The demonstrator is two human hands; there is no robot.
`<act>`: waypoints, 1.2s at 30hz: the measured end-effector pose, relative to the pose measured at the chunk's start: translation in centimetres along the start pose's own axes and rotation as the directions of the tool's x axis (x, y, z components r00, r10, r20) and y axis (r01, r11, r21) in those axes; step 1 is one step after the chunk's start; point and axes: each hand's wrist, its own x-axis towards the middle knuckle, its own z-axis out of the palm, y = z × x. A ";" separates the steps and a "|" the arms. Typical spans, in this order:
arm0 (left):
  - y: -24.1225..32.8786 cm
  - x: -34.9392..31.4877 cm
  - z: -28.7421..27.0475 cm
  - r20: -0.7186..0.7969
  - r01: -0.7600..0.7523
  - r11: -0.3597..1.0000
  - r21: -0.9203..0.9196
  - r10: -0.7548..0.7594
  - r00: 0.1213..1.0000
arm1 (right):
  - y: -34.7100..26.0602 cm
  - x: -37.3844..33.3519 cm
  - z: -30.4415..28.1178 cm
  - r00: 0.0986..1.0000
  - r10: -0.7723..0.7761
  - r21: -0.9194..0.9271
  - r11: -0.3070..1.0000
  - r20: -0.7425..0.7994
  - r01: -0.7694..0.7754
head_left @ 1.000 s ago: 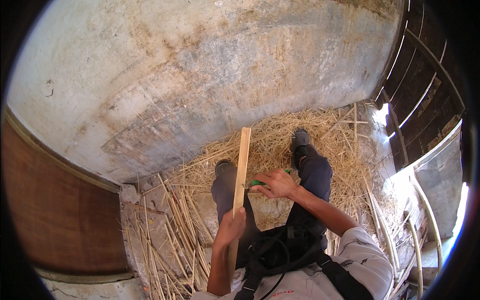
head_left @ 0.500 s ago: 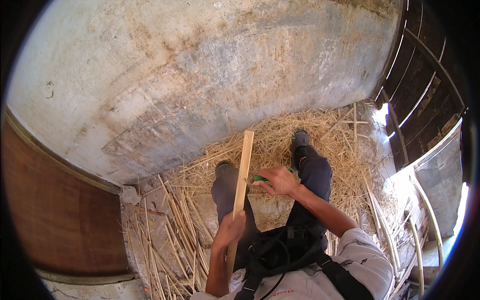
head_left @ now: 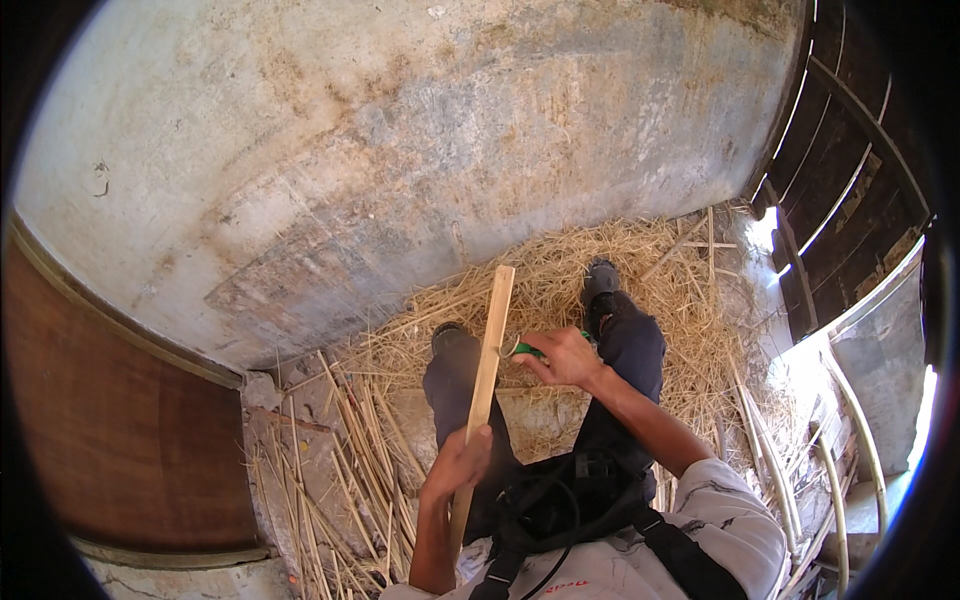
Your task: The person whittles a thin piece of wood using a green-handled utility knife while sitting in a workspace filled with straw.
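Observation:
A long, pale bamboo strip (head_left: 490, 350) stands slanted in front of me, its lower part running down beside my left forearm. Around its lower half, my left hand (head_left: 460, 460) is closed. My right hand (head_left: 563, 357) grips a small green-handled tool (head_left: 528, 350) just right of the strip's middle. The tool's end is at or very near the strip's edge, by a small round curl. Whether that curl is part of the tool or a shaving, I cannot tell. The fingers partly hide the handle.
Loose straw-like shavings (head_left: 690, 290) cover the floor around my shoes (head_left: 600, 280). Many thin strips (head_left: 350, 470) lie in a pile at left. A stained wall (head_left: 480, 140) rises ahead, a brown panel (head_left: 120, 400) stands left, and long poles (head_left: 830, 500) lean at right.
The upper end of the bamboo strip has tilted slightly to the right. My right hand has shifted a little with the green-handled tool. Both hands keep their hold.

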 end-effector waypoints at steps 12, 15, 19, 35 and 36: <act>0.0 -0.3 -0.6 0.075 -0.001 1.000 0.019 0.000 0.997 | 0.0 0.3 -0.9 0.999 0.024 0.055 0.998 -0.037 -0.022; -0.3 -0.5 -0.9 0.098 -0.003 0.999 0.053 -0.002 0.995 | 0.9 0.5 -1.4 0.985 0.135 0.035 0.991 -0.112 -0.132; -0.2 -0.7 -0.9 0.109 0.000 0.999 0.044 -0.005 0.994 | 0.8 0.7 -1.4 0.989 0.085 0.052 0.996 -0.123 -0.079; -2.3 -1.8 -2.0 0.276 0.135 0.984 0.114 -0.161 0.947 | 4.2 1.9 -3.4 0.845 0.344 0.152 0.939 -0.409 -0.309; -2.2 -2.0 -1.8 0.293 0.090 0.984 0.152 -0.132 0.947 | 4.5 2.5 -3.8 0.804 0.389 0.153 0.920 -0.449 -0.360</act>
